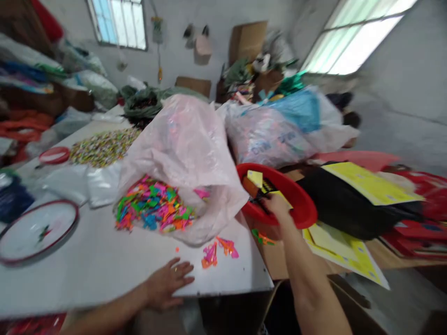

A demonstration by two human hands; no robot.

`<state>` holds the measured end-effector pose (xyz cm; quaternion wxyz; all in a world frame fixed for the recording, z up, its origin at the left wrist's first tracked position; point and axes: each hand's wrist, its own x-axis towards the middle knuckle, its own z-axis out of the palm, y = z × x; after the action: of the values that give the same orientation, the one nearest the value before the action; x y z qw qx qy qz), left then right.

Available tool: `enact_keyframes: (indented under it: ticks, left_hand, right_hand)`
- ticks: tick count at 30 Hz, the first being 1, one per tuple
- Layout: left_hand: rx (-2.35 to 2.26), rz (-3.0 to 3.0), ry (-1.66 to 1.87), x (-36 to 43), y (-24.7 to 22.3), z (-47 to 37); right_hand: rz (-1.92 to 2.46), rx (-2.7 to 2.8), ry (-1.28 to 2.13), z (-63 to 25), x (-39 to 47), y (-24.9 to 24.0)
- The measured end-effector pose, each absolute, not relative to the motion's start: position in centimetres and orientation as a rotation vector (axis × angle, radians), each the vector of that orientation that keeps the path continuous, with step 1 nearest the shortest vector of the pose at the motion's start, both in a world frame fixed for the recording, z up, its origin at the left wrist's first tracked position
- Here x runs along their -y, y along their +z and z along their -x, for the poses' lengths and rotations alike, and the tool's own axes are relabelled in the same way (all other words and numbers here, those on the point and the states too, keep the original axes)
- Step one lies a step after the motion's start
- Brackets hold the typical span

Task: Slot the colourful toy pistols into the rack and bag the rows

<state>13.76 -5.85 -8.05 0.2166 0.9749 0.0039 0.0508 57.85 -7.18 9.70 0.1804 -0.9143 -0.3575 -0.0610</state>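
Left hand: one, the left hand (169,281) rests at the near edge of the white table (115,260), open, fingers spread, holding nothing; one ring is visible.
Right hand: one, the right hand (275,204) reaches into the red basin, fingers at a dark item (267,187); whether they grip it cannot be told.
Red basin: one red basin (302,204), right of the table's corner, containing the dark item, one brown item (250,187) and at least one yellow card (254,178).
Plastic pieces: one heap of multicoloured pieces (153,204), too many to count, at the mouth of one pale pink bag (188,135); two pink-and-orange clusters (219,252) lie apart, nearer the table edge.
Cardboard: one green-and-orange cluster (262,237) beside the basin.
Table, left side: one red-rimmed bowl (31,230), one red ring (54,155) and one heap of small yellowish bits (104,146), uncounted.
Right side: one black bag (345,200) with one yellow sheet (373,182) on top.
Windows: two barred windows (120,21).
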Motion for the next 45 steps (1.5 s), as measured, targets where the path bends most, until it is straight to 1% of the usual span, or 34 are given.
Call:
enact_keyframes:
  ticks: [1, 3, 5, 6, 7, 10, 11, 13, 15, 18, 19, 22, 25, 27, 30, 32, 34, 35, 37, 41, 43, 45]
  left_hand:
    - [-0.027, -2.612, 0.100, 6.1, -7.4, -13.7]
    - [-0.124, -2.383, 0.128, 6.5, -6.7, -13.9]
    - [-0.276, -2.032, 0.232, 6.7, -6.3, -14.3]
    - [-0.348, -1.870, 0.285, 6.7, -6.1, -14.3]
    - [-0.405, -1.751, 0.329, 6.6, -5.8, -14.1]
    - [-0.544, -1.420, 0.412, 5.2, -4.3, -11.3]
    - [-0.626, -1.186, 0.431, 4.5, -3.7, -9.8]
    - [-0.836, -0.791, 0.442, 3.0, -2.5, -6.1]
    - [-0.941, -0.698, 0.434, 2.0, -1.8, -2.7]
    - [-1.023, -0.720, 0.493, 1.7, -2.0, 0.4]
    - [-1.052, -0.742, 0.532, 1.9, -2.4, 0.7]
    - [-1.123, -0.838, 0.624, 2.6, -3.5, 0.0]
    - [-1.195, -0.919, 0.680, 2.8, -3.9, -0.6]
    - [-1.286, -1.070, 0.739, 2.5, -3.8, 0.1]
    - [-1.374, -1.695, 0.783, 2.2, -3.7, 2.3]
    - [-1.260, -2.162, 0.654, 2.7, -4.0, 3.7]
    - [-1.117, -2.403, 0.447, 3.7, -4.4, 4.4]
    - [-1.089, -2.465, 0.362, 4.2, -4.6, 4.4]
    - [-1.129, -2.514, 0.280, 5.2, -5.1, 4.0]
    - [-1.226, -2.494, 0.293, 5.6, -5.7, 2.8]
    - [-1.225, -2.489, 0.305, 5.6, -5.8, 2.7]
    - [-1.228, -2.495, 0.325, 5.6, -5.9, 2.9]
  right_hand:
    - [2.617, 0.936, -0.154, -57.6, 8.1, 10.0]
    - [2.502, 0.773, -0.347, -55.7, 10.8, 10.5]
    - [2.214, 0.808, -0.594, -51.7, 14.4, 10.1]
    - [2.117, 0.958, -0.583, -48.9, 16.1, 9.4]
    - [2.038, 1.125, -0.519, -45.7, 17.6, 8.3]
    - [1.921, 1.783, 0.012, -35.6, 19.9, 3.7]
    - [1.878, 1.934, 0.149, -32.7, 19.8, 2.2]
    - [1.780, 2.157, 0.324, -28.5, 18.5, 0.2]
    - [1.639, 2.286, 0.432, -26.6, 16.0, -0.2]
    - [1.522, 2.285, 0.487, -27.3, 10.3, 1.5]
    - [1.590, 2.244, 0.432, -28.0, 7.9, 2.3]
    - [2.015, 2.154, 0.171, -29.7, 0.9, 4.0]
    - [2.217, 2.218, 0.116, -29.9, -3.9, 3.9]
    - [2.229, 2.243, 0.121, -29.7, -5.2, 3.3]
    - [2.207, 2.286, 0.110, -29.8, -5.0, 2.7]
    - [2.141, 2.298, 0.089, -29.9, -3.7, 2.5]
    - [2.034, 2.213, 0.103, -29.4, -1.8, 2.1]
    - [1.965, 2.120, 0.160, -28.7, -0.6, 1.7]
    - [1.806, 1.853, 0.402, -26.5, 2.0, 0.7]
    - [1.486, 1.339, 0.991, -19.9, 7.2, -2.1]
    - [1.409, 1.185, 1.150, -17.3, 8.8, -3.0]
    - [1.373, 1.096, 1.200, -15.9, 9.6, -3.3]
